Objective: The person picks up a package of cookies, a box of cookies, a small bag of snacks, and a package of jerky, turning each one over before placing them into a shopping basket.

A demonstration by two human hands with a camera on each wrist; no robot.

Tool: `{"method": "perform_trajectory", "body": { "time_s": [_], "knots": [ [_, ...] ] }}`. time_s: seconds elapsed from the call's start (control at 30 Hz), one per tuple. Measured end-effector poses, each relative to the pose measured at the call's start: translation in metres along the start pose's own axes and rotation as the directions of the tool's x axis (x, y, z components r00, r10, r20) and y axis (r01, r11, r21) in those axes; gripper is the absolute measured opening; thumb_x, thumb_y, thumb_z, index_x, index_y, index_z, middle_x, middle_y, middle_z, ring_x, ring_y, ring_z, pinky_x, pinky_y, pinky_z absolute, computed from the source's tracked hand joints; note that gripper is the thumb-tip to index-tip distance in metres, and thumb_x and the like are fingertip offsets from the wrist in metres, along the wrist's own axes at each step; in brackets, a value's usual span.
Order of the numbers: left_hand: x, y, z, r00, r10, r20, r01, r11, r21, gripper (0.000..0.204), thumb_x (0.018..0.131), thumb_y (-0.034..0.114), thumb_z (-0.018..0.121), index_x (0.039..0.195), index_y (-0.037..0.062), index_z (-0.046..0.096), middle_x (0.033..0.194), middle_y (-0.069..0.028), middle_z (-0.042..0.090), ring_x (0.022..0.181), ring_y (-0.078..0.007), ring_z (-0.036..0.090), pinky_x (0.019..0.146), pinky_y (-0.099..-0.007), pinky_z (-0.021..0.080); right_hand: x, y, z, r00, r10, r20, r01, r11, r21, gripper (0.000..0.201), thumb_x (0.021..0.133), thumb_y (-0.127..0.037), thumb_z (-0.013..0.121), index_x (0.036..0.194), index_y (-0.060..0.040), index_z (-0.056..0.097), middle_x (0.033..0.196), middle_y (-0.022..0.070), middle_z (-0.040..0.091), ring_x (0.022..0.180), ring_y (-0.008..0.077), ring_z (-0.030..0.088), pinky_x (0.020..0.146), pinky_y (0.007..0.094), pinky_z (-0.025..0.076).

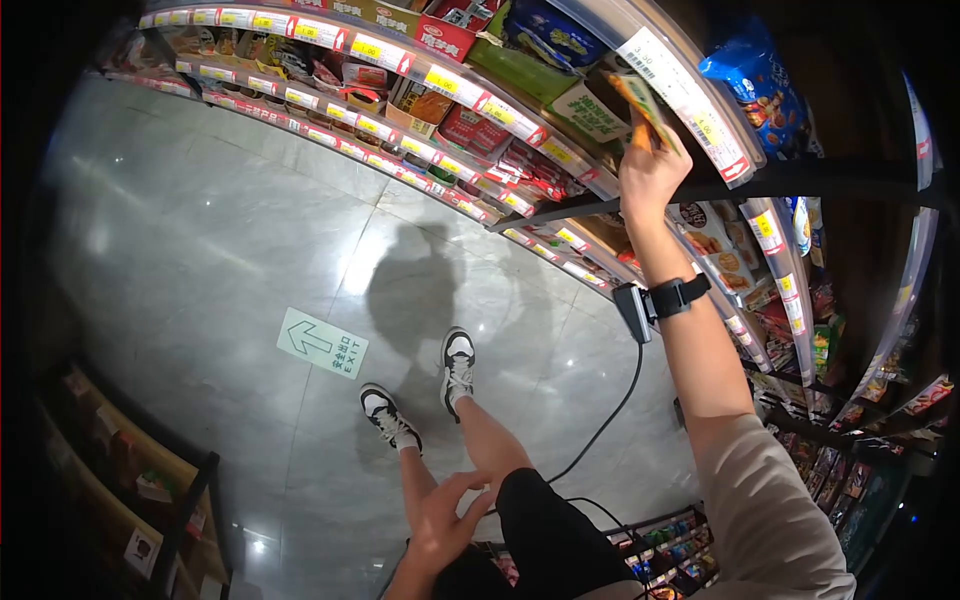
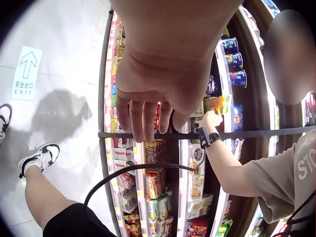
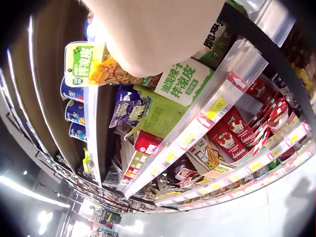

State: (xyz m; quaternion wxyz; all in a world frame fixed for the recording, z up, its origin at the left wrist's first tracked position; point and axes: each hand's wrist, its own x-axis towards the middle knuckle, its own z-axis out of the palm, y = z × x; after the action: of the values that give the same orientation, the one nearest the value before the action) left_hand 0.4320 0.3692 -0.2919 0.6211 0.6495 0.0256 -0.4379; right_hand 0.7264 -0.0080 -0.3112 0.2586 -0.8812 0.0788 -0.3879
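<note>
My right hand (image 1: pixel 652 185) reaches up to the shelf and grips a snack packet (image 1: pixel 645 108) by its lower end. In the right wrist view the packet (image 3: pixel 80 64) shows a green and white label and a picture of orange strips; the hand (image 3: pixel 153 34) hides part of it. Just below it on the shelf stands an open green and white display box (image 3: pixel 181 83) with similar lettering. My left hand (image 1: pixel 448 518) hangs low near my knee and holds nothing. Seen in the left wrist view, that hand (image 2: pixel 155 89) has its fingers extended.
Price rails (image 1: pixel 450 85) line the shelf edges, with several boxes and packets behind them. A blue snack bag (image 1: pixel 760 95) stands on the shelf above. A cable (image 1: pixel 610 420) hangs from the right wrist camera. On the tiled floor is an exit sign (image 1: pixel 322 343); another shelf (image 1: pixel 130 480) stands at left.
</note>
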Motion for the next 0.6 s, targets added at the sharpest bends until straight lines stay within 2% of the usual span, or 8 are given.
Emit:
{"method": "perform_trajectory", "body": {
  "time_s": [0.07,0.1,0.23,0.37,0.47,0.53,0.57,0.6],
  "knots": [
    [0.001,0.007,-0.001,1.000,-0.018,0.001,0.018,1.000,-0.014,0.031,0.095,0.016,0.070,0.121,0.0012,0.067,0.113,-0.0129,0.073,0.106,-0.0248,0.069,0.095,-0.0375,0.049,0.004,0.006,-0.002,0.996,0.041,0.085,-0.031,0.993,-0.110,0.023,0.095,-0.005,0.068,0.116,0.0034,0.072,0.102,0.0133,0.076,0.092,0.0127,0.068,0.084,0.0277,0.051],
    [0.001,0.007,-0.001,1.000,-0.022,0.004,0.022,1.000,-0.019,0.031,0.095,0.017,0.070,0.122,0.0012,0.067,0.113,-0.0126,0.073,0.107,-0.0244,0.068,0.095,-0.0374,0.049,0.005,0.007,0.001,0.998,-0.058,0.013,0.059,0.996,-0.073,0.021,0.094,-0.012,0.069,0.112,-0.0040,0.075,0.091,0.0225,0.072,0.077,0.0313,0.073,0.073,0.0346,0.053],
    [0.003,0.003,0.000,0.999,-0.048,0.016,0.049,0.998,-0.035,0.031,0.095,0.016,0.070,0.122,0.0012,0.066,0.114,-0.0115,0.073,0.107,-0.0228,0.067,0.096,-0.0370,0.049,0.000,0.014,-0.001,0.993,-0.015,0.114,0.031,0.989,-0.147,0.024,0.094,-0.025,0.070,0.111,-0.0081,0.076,0.094,0.0242,0.072,0.087,0.0391,0.072,0.074,0.0417,0.055],
    [0.002,-0.005,0.005,0.999,-0.046,0.025,0.048,0.997,-0.062,0.029,0.096,0.014,0.069,0.122,0.0013,0.067,0.114,-0.0106,0.072,0.107,-0.0213,0.066,0.096,-0.0359,0.048,0.015,-0.003,0.000,0.924,0.292,0.249,-0.169,0.892,-0.419,0.038,0.092,-0.032,0.070,0.112,0.0017,0.071,0.101,0.0270,0.071,0.099,0.0432,0.068,0.085,0.0414,0.053],
    [0.002,-0.005,0.005,0.999,-0.041,0.028,0.043,0.997,-0.062,0.029,0.096,0.012,0.068,0.123,0.0017,0.066,0.114,-0.0105,0.072,0.105,-0.0206,0.066,0.096,-0.0353,0.048,0.020,-0.025,-0.004,0.878,0.412,0.245,-0.251,0.830,-0.498,0.038,0.091,-0.031,0.072,0.109,0.0026,0.073,0.099,0.0268,0.072,0.094,0.0402,0.071,0.085,0.0395,0.053],
    [-0.003,-0.007,0.005,0.999,-0.014,0.040,0.017,0.996,-0.088,0.029,0.096,0.012,0.069,0.123,0.0016,0.066,0.113,-0.0100,0.071,0.104,-0.0201,0.066,0.096,-0.0348,0.049,0.013,-0.018,-0.011,0.936,0.276,0.219,-0.188,0.917,-0.353,0.038,0.090,-0.031,0.072,0.107,0.0037,0.074,0.096,0.0258,0.073,0.088,0.0317,0.073,0.085,0.0366,0.052],
    [-0.001,-0.007,0.003,0.999,0.006,0.036,-0.002,0.995,-0.099,0.030,0.096,0.012,0.069,0.123,0.0015,0.066,0.113,-0.0097,0.071,0.104,-0.0198,0.066,0.096,-0.0345,0.049,0.009,-0.016,-0.015,0.960,0.216,0.177,-0.180,0.963,-0.199,0.041,0.088,-0.033,0.075,0.107,0.0030,0.074,0.093,0.0269,0.072,0.090,0.0387,0.072,0.085,0.0403,0.053],
    [-0.001,-0.004,0.002,0.999,-0.009,0.037,0.013,0.996,-0.091,0.030,0.096,0.012,0.069,0.124,0.0015,0.065,0.113,-0.0095,0.071,0.103,-0.0195,0.066,0.095,-0.0342,0.049,0.005,-0.022,-0.018,0.974,0.199,0.112,-0.180,0.971,-0.159,0.036,0.090,-0.029,0.075,0.106,0.0031,0.074,0.091,0.0235,0.073,0.083,0.0276,0.072,0.082,0.0353,0.052]
  ]
}}
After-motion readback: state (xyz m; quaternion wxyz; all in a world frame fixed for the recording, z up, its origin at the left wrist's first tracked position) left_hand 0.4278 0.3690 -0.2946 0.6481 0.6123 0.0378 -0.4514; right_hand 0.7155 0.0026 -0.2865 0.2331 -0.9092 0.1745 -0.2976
